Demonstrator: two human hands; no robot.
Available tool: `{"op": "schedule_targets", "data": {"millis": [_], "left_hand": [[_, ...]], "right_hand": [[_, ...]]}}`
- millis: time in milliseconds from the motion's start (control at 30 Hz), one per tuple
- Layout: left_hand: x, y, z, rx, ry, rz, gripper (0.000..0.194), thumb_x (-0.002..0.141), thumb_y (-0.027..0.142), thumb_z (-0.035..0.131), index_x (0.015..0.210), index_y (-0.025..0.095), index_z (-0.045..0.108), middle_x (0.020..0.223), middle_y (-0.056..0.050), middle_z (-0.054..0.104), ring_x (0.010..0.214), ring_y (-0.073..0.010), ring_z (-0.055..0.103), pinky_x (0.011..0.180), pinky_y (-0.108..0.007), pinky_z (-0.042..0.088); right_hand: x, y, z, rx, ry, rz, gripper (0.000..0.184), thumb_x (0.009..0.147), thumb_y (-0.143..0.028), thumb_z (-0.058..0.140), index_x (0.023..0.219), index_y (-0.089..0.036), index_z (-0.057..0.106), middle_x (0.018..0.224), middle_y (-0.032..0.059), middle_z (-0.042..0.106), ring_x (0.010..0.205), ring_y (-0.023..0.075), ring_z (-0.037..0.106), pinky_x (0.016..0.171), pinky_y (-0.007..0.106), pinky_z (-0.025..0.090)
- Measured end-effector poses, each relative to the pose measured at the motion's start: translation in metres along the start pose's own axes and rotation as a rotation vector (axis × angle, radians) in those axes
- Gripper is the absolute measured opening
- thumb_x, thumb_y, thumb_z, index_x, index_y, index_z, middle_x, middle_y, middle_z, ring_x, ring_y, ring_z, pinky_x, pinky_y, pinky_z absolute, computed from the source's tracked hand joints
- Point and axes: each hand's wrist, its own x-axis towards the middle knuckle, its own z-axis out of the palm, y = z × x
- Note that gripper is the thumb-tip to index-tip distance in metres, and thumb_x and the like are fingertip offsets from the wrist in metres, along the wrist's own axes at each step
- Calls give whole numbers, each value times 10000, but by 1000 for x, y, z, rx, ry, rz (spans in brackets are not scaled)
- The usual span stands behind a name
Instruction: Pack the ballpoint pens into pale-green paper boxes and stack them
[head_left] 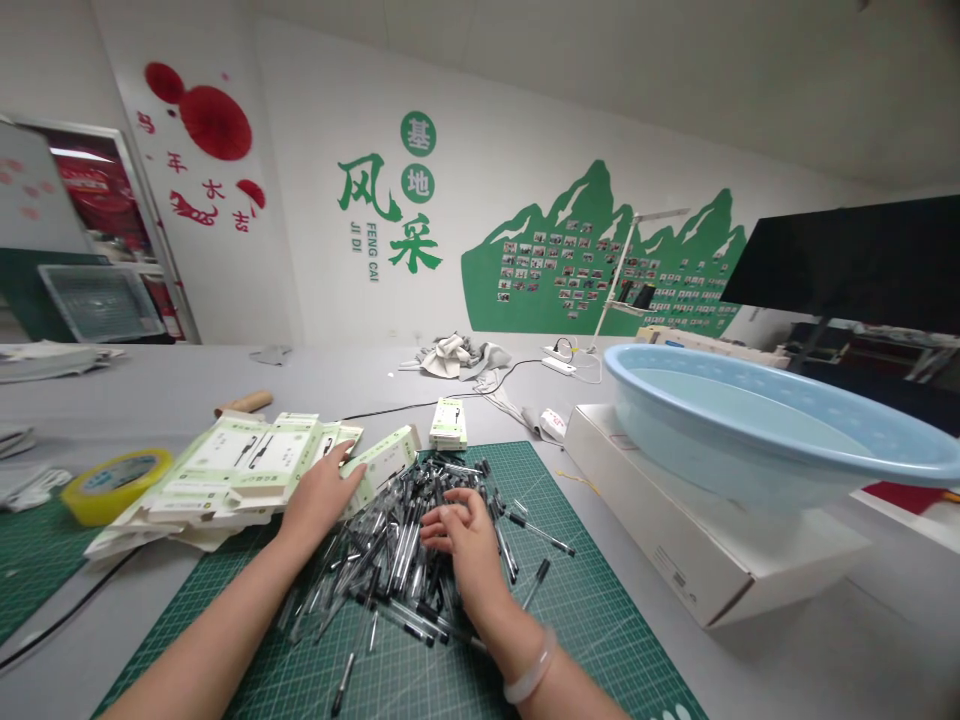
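Observation:
My left hand [324, 492] grips the near left end of a white and light-green pen box [386, 458], thumb on one side and fingers behind. The box lies tilted against a heap of clear pens with black caps [405, 535]. Just left of that hand is a pile of flattened cartons [247, 462] in the same colours. Over the heap hovers my right hand [474, 555], its fingers loosely bent and apart, with no pen visible in them. A pale bracelet circles that wrist. The green cutting mat [585, 620] lies beneath the pens.
At right a large light-blue basin [750, 430] rests on a white carton [697, 540]. A small stack of boxes [448, 424] stands behind the pens. Yellow tape [116, 485] and a cardboard tube [244, 402] lie left. A black cable, crumpled cloth [457, 355] and power strip [559, 366] are farther back.

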Motion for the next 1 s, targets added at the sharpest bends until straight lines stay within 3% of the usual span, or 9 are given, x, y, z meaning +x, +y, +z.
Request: {"op": "schedule_targets", "data": {"millis": [233, 367, 433, 567, 633, 700, 833, 1000], "left_hand": [[-10, 5, 11, 64, 35, 12, 490, 822, 312, 474, 1291, 173, 498, 1171, -129, 612, 1036, -289, 584, 860, -373, 443], [-19, 9, -8, -111, 178, 32, 446, 833, 331, 473, 1244, 175, 545, 1190, -122, 597, 1098, -298, 546, 934, -406, 415], [-31, 14, -20, -338, 203, -35, 459, 808, 378, 534, 1238, 219, 549, 1220, -98, 592, 1091, -298, 554, 918, -415, 437], [-64, 30, -28, -1079, -62, -284, 561, 740, 384, 657, 1256, 222, 512, 1212, -95, 615, 991, -261, 626, 788, -365, 523], [-81, 38, -27, -1297, -216, -362, 574, 715, 350, 700, 1241, 203, 524, 1187, -106, 632, 977, -252, 636, 773, -345, 530], [-94, 45, -24, -1384, -322, -389, 542, 697, 315, 726, 1200, 195, 565, 1169, -103, 646, 974, -244, 639, 784, -328, 526], [-106, 53, -20, -1415, -442, -358, 475, 687, 295, 740, 1139, 211, 625, 1145, -73, 665, 957, -230, 643, 785, -304, 519], [-110, 59, -18, -1415, -595, -357, 455, 726, 356, 705, 1156, 227, 630, 1028, -55, 708, 849, -217, 663, 731, -313, 523]], "right_hand": [[-1, 4, 0, -26, -21, -13, 243, 790, -282, 562, 972, -178, 439, 728, 48, 688, 602, 168, 650, 565, 288, 511], [2, 5, -3, -37, -42, 2, 248, 777, -311, 594, 949, -168, 486, 743, 61, 692, 618, 169, 648, 586, 294, 511], [3, 4, -5, -55, -52, -1, 238, 772, -318, 611, 927, -162, 520, 765, 74, 698, 664, 178, 655, 627, 306, 514], [0, -2, -4, 1, -138, -49, 323, 741, -303, 686, 1007, -173, 556, 955, 93, 703, 902, 214, 657, 835, 370, 493], [-3, -6, -1, 86, -233, -85, 421, 723, -277, 717, 1096, -190, 543, 1077, 89, 678, 1034, 223, 619, 947, 396, 438], [-8, -9, 2, 147, -306, -100, 464, 726, -263, 720, 1147, -194, 536, 1154, 86, 650, 1089, 231, 592, 978, 407, 418], [-15, -12, 6, 155, -263, -43, 373, 736, -288, 708, 1071, -161, 605, 1087, 93, 680, 1000, 248, 631, 913, 406, 465], [-20, -20, 8, 273, -317, -6, 355, 730, -279, 688, 1052, -139, 639, 1066, 110, 690, 972, 257, 642, 887, 403, 483]]}}
